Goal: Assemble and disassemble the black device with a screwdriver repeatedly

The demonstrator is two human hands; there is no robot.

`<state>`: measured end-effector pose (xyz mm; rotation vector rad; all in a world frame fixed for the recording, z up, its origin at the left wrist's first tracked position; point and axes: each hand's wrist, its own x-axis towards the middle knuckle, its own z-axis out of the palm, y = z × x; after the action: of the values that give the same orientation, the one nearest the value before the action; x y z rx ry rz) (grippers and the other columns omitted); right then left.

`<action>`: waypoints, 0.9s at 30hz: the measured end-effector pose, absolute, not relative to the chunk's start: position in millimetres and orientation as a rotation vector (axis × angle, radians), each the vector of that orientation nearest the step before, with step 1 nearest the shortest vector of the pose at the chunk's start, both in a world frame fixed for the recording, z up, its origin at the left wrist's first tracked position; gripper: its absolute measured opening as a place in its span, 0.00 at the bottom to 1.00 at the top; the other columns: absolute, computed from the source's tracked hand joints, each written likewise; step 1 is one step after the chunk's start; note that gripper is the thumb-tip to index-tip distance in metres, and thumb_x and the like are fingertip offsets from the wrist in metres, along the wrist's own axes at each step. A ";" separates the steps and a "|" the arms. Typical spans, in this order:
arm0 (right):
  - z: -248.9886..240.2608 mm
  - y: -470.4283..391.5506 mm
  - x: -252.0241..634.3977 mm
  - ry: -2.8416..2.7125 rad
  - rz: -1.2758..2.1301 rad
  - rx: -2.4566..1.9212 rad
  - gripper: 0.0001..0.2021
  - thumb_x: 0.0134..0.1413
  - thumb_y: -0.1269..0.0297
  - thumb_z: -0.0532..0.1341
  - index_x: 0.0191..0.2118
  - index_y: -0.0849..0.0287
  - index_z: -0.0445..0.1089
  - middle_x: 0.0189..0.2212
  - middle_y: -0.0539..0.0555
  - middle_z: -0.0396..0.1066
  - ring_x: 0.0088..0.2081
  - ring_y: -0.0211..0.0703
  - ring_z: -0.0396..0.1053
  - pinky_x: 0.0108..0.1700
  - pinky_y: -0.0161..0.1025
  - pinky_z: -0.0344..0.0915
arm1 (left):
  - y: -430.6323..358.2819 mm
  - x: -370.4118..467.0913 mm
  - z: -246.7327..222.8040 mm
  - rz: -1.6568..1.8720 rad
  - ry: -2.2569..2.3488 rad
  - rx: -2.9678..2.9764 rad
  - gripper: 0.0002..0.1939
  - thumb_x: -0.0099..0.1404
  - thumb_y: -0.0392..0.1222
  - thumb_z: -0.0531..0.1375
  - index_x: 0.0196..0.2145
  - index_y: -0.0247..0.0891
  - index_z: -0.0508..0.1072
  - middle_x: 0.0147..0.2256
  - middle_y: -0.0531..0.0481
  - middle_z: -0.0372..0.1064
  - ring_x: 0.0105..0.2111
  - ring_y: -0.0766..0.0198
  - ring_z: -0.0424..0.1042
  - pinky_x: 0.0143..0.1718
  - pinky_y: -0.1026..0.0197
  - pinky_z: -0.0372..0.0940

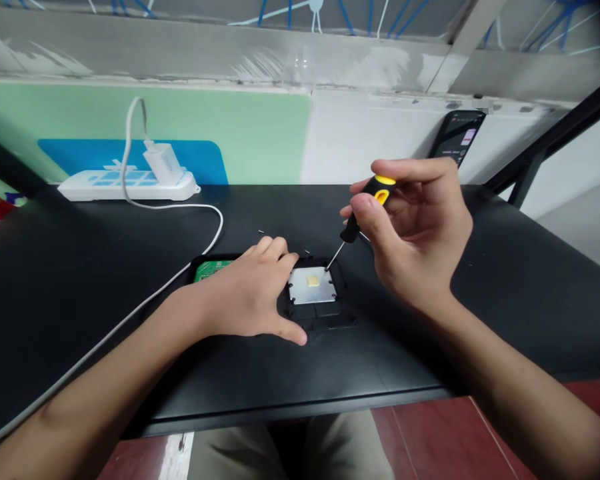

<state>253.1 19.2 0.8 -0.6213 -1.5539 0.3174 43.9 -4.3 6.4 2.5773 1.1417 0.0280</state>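
My right hand is closed around the black and yellow handle of a screwdriver. Its thin shaft slants down to the left, the tip at the upper right corner of a silver metal plate. A small pale yellow square lies on that plate, which sits in a black plastic casing. My left hand spans the casing and grips it, thumb at the near edge and fingers at the far edge. Left of that hand a green circuit board shows, partly covered by it.
Small screws lie behind the casing on the black table. A white cable runs from a charger in a power strip across the left side. A phone leans against the wall at the back right.
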 end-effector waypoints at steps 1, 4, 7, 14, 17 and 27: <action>0.6 19.3 253.0 -1.547 0.311 -0.616 0.14 0.57 0.64 0.69 0.49 0.50 0.72 0.39 0.49 0.73 0.39 0.35 0.76 0.39 0.35 0.79 | -4.4 43.8 6.6 0.031 1.141 2.577 0.48 0.54 0.71 0.65 0.60 0.31 0.66 0.48 0.41 0.62 0.49 0.45 0.60 0.54 0.48 0.60; 2.1 18.1 252.4 -1.525 0.307 -0.644 0.13 0.57 0.63 0.68 0.48 0.49 0.72 0.38 0.49 0.74 0.37 0.37 0.76 0.39 0.38 0.79 | -4.7 43.9 7.7 0.022 1.137 2.570 0.47 0.54 0.71 0.65 0.58 0.31 0.67 0.48 0.41 0.61 0.49 0.45 0.60 0.54 0.49 0.60; 5.0 16.2 252.2 -1.544 0.332 -0.675 0.10 0.61 0.61 0.66 0.48 0.49 0.72 0.37 0.49 0.77 0.35 0.39 0.77 0.39 0.41 0.80 | -5.0 44.1 8.3 0.029 1.130 2.564 0.45 0.54 0.70 0.66 0.58 0.32 0.67 0.47 0.41 0.61 0.48 0.46 0.60 0.53 0.49 0.61; 0.7 19.1 254.9 -1.560 0.375 -0.573 0.08 0.68 0.61 0.56 0.48 0.50 0.70 0.40 0.49 0.79 0.35 0.41 0.79 0.33 0.41 0.77 | -3.8 43.4 6.8 0.052 1.112 2.574 0.46 0.54 0.70 0.65 0.59 0.32 0.67 0.46 0.41 0.61 0.48 0.46 0.61 0.52 0.49 0.61; -2.1 17.6 252.3 -1.554 0.344 -0.645 0.09 0.70 0.58 0.53 0.49 0.46 0.69 0.43 0.50 0.77 0.34 0.41 0.78 0.31 0.40 0.76 | -3.9 43.7 6.5 0.040 1.122 2.581 0.46 0.54 0.71 0.66 0.58 0.32 0.67 0.47 0.41 0.61 0.48 0.46 0.60 0.53 0.49 0.61; -2.6 12.5 241.9 -1.597 0.276 -0.650 0.14 0.69 0.57 0.53 0.54 0.37 0.70 0.44 0.50 0.73 0.35 0.43 0.76 0.34 0.45 0.78 | -3.5 43.8 6.3 0.060 1.116 2.592 0.47 0.54 0.72 0.66 0.56 0.30 0.68 0.46 0.40 0.61 0.48 0.46 0.61 0.52 0.49 0.61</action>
<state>241.9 12.5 -2.6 -0.6502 -1.5968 0.2758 43.8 -3.5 6.3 2.5923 1.1161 0.0596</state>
